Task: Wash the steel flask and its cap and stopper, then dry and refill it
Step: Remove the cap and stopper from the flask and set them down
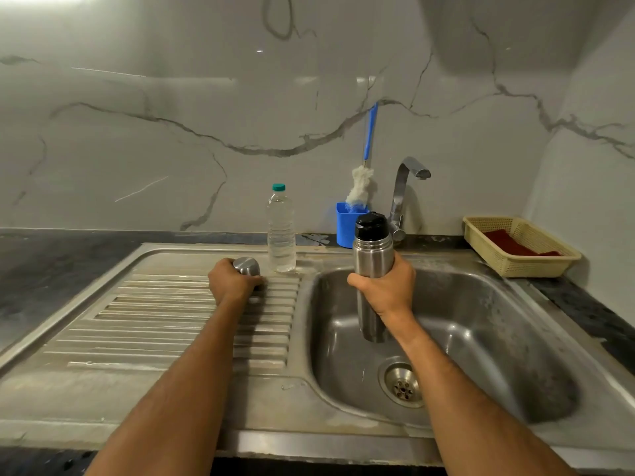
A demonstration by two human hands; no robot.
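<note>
Right hand [386,286] grips stoppered flask [372,255] above sink [481,304]; left hand [233,280] fingers clamp cap [246,266], seemingly upside-down.

The sink basin [481,338] lies open on its right and near sides. At its far rim the tap [403,197], blue holder [345,225] (brush upright inside) and water bottle [281,231] crowd the way.

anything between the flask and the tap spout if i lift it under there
Nothing visible. The flask, gripped by the right hand, stands over the basin below the spout; its black stopper is still on.
</note>
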